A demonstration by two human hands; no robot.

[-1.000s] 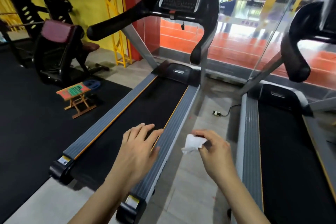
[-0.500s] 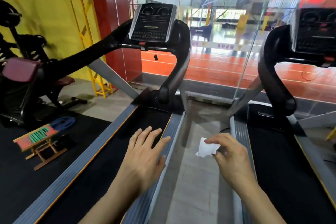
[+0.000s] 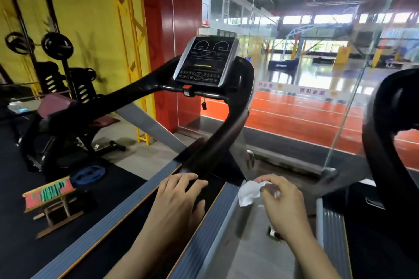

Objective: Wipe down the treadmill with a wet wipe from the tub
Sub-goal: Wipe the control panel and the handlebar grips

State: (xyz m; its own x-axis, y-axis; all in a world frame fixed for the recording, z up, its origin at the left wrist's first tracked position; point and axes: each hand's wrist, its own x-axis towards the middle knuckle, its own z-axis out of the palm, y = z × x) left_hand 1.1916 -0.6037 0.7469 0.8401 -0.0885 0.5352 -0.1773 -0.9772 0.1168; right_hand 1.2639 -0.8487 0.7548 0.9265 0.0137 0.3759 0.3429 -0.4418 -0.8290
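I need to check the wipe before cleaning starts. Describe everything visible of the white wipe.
The wet wipe is a small white sheet, thin and soft-looking, crumpled with folds rather than spread flat. The right hand pinches its right edge, so most of it hangs out to the left of the fingers. It is held in the air above the grey floor strip beside the treadmill's side rail, touching no treadmill surface. Wetness cannot be judged.
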